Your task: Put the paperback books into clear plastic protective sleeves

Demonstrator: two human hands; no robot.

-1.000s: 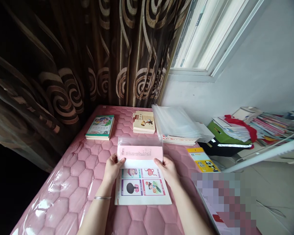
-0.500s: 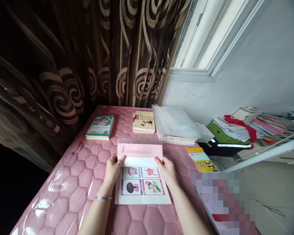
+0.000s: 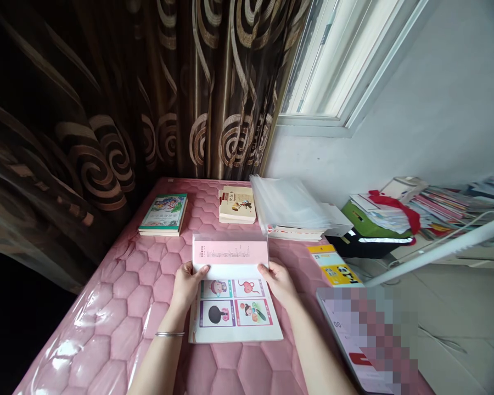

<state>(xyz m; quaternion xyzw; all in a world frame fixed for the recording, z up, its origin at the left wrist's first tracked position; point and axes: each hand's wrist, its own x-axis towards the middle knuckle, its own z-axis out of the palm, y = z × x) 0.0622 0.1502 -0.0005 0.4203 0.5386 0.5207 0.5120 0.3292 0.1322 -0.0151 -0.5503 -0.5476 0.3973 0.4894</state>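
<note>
A picture book (image 3: 235, 333) with four cartoon drawings on its visible page lies in front of me. Its upper part is a folded-over pink and white flap (image 3: 233, 253), and a strip of clear plastic cover (image 3: 230, 237) sticks out beyond the far edge. My left hand (image 3: 191, 280) pinches the left edge of the flap, thumb on top and fingers underneath. On the right edge, my right hand (image 3: 278, 277) grips in the same way. The fingers under the flap are mostly hidden.
The book rests on a pink quilted surface (image 3: 119, 323) under shiny plastic. Behind stand a green-edged book stack (image 3: 164, 214), a cream book stack (image 3: 237, 206) and clear plastic sleeves (image 3: 290, 203). At right are a yellow panda packet (image 3: 335, 269), a tablet (image 3: 341, 340) and a white pole (image 3: 436, 249).
The whole view has shifted slightly, so most things sit a little further left. Both hands keep their hold on the flap, which looks almost unchanged.
</note>
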